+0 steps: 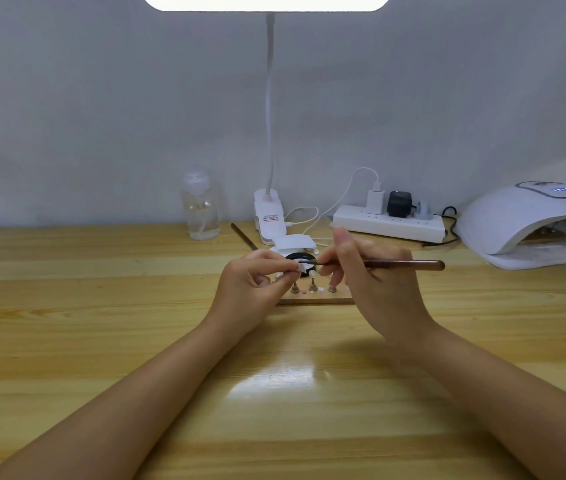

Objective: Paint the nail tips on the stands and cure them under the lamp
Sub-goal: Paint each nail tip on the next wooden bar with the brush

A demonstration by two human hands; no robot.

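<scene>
Left hand (257,277) pinches a small white wipe (300,269); right hand (364,271) grips a thin brown-handled brush (402,264), its tip touching the wipe above the light wooden tabletop (101,306).

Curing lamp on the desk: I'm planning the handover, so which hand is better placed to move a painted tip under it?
Right, probably. The curing lamp sits at the desk's right edge, nearer the right hand, though that hand grips the brush; the left hand pinches a nail tip.

A clear pump bottle (200,210), desk lamp (269,216) and power strip (389,222) stand along the wooden table's (101,306) back edge.
</scene>
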